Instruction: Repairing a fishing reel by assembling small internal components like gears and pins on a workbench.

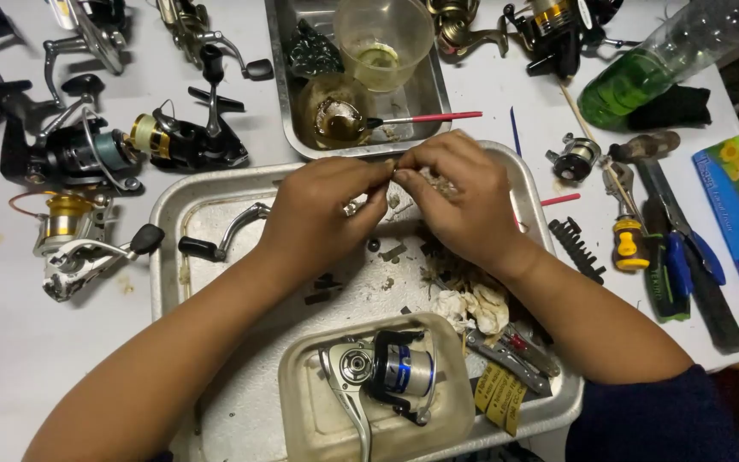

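Overhead view of a white desk point(10, 359) crowded w/ fishing reels & tools. Both of the person's hands met over a big metal tray point(168, 222) at centre. The left hand point(322, 218) and right hand point(459, 201) had fingertips pressed together, pinching a tiny pale part point(393, 169) between them; too small to tell what it was. It sat just above the tray's far half, held clear of the tray.

In the tray: a loose crank handle point(224, 238) to the left, small screws & dark bits under the hands, a crumpled rag point(472, 306) and pliers point(511, 352) to the right. A plastic tub point(301, 419) at the near edge held a silver-and-blue reel point(387, 372).

Behind, a smaller tray point(288, 128) held a jar of oil w/ a red-handled brush point(425, 118).

Judged from this: the work looked best done low over the tray, so a dropped piece landed inside, w/ a light, steady pinch & loose bits kept apart from the rag.
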